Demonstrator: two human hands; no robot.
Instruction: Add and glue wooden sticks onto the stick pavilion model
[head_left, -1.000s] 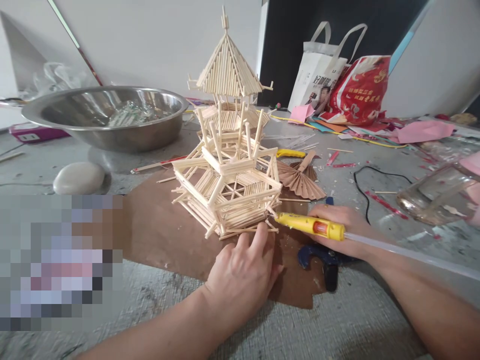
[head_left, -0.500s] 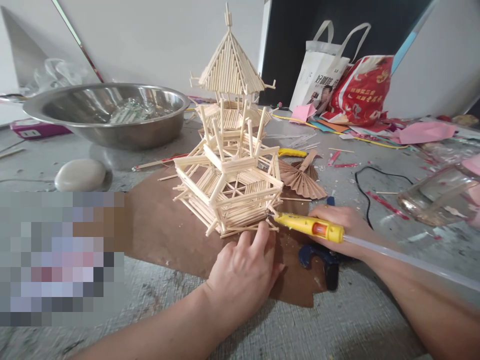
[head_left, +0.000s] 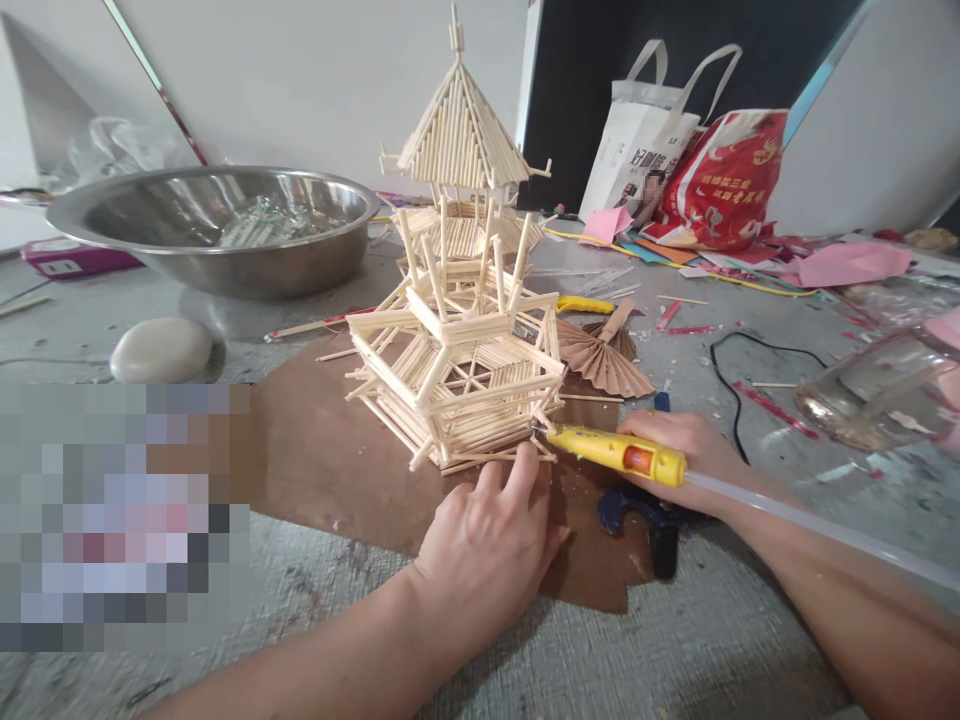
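A hexagonal pavilion frame (head_left: 491, 415) of pale wooden sticks stands on a brown sheet (head_left: 330, 450). My left hand (head_left: 484, 530) rests at its front lower edge, fingers bent and pinching the bottom sticks; the fingertips are partly hidden. My right hand (head_left: 686, 445) is wrapped around a yellow and blue hot glue gun (head_left: 600, 450) with a long clear glue stick (head_left: 810, 525) out of its back. The nozzle meets the frame's lower right corner, just above my left fingers. Behind rises a stick tower with a pointed roof (head_left: 461, 135); whether it joins the frame I cannot tell.
A steel basin (head_left: 300, 262) holding plastic packets and a white rounded object (head_left: 161, 350) are at left. Folded brown paper fans (head_left: 604, 360) lie right of the frame. Farther right are a black cable (head_left: 772, 340), a clear jar (head_left: 862, 400), paper scraps and two bags (head_left: 724, 185).
Almost nothing differs. Both hands keep their places, and the glue gun's nozzle stays at the same corner, with its rear end dipping very slightly.
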